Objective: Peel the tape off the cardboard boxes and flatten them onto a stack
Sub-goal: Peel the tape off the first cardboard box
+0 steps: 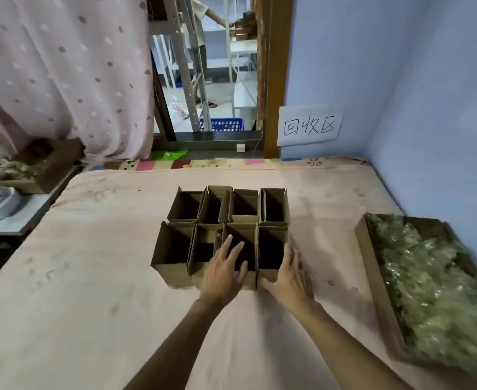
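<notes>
The cardboard boxes (209, 232) before me are plain brown, dark inside, on a pale peach tabletop (91, 291) with grey smudges. The curtain (62, 66) is pink with grey and white dots, the wall (400, 66) light blue.

Blue wall (400, 52), pink curtain (62, 74), perhaps shelving (181, 52) beyond.

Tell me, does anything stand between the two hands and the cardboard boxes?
Nothing visible does. The left hand lies over a near-row box, and the right hand touches the side of the rightmost near box.
</notes>
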